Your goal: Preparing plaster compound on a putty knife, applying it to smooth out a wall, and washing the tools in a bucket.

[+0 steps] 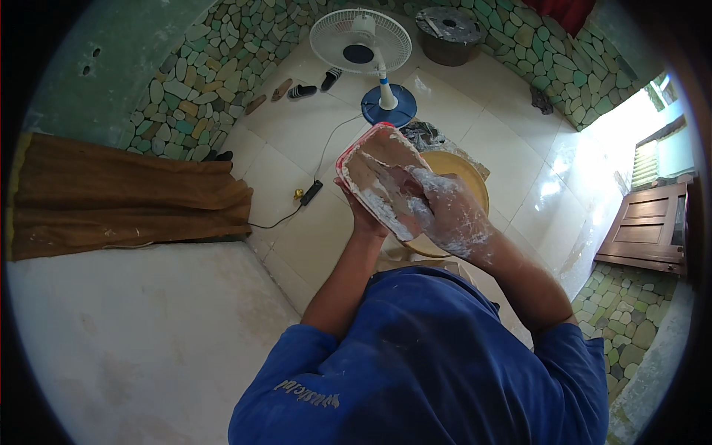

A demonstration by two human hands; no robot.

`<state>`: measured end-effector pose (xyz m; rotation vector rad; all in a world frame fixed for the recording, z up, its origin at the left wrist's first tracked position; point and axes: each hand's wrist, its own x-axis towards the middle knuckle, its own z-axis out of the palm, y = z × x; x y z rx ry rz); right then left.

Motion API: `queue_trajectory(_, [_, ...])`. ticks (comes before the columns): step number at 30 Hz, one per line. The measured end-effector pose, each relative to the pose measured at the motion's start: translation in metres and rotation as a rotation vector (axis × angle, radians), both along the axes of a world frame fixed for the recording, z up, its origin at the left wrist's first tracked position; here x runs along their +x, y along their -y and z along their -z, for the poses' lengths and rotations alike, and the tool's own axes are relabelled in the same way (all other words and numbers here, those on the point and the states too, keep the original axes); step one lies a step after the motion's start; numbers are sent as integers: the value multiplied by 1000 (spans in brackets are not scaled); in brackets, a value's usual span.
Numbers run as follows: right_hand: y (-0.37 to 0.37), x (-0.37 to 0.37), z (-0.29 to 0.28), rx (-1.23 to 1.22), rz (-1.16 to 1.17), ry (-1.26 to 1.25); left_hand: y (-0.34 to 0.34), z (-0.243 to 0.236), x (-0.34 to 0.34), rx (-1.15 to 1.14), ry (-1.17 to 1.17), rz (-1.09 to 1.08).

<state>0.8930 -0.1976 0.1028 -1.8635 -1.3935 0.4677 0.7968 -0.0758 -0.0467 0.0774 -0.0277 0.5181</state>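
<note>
A rectangular mold [358, 144] with a red rim is tilted in front of my chest. Brown and whitish paste coats its inside and edges. My left hand [363, 216] supports it from below on the left side, closed around its edge. White smears cover my right hand [456, 219], whose fingers are bent and pressed together over the inside of the mold. Whatever those fingers may hold is hidden. Below the mold stands a round yellow basin [475, 182], partly covered by my right hand and the mold.
A standing fan [387, 104] rises beyond the basin. Its cord runs to a black power strip [311, 194] on the tiled floor. Sandals [302, 91] lie at the far left, a dark tub [449, 37] at the back. A brown curtain [126, 196] hangs left; a wooden door [644, 228] is right.
</note>
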Motion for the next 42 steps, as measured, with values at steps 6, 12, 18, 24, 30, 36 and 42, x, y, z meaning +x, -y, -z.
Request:
queue_trajectory(6, [-4, -5, 9, -19, -140, 80, 3, -3, 2, 13, -75, -42])
queue_trajectory(12, [-5, -7, 8, 2, -106, 120, 1, -3, -1, 31, -72, -20])
queue_trajectory(18, [-2, -3, -7, 46, -1, 91, 2, -18, 0, 99, -223, -93])
queue_trajectory(24, [-7, -2, -2, -46, -67, 145, -1, -15, -1, 96, -199, -93])
queue_trajectory(30, [2, -1, -21, 180, -13, 78, -7, -14, -3, 123, -232, -117])
queue_trajectory(36, [0, 1, -7, 54, -34, 117, -1, -27, -2, 150, -244, -139])
queue_trajectory(42, [1, -2, -9, -31, -65, -86, -2, -21, -6, 71, -286, -123])
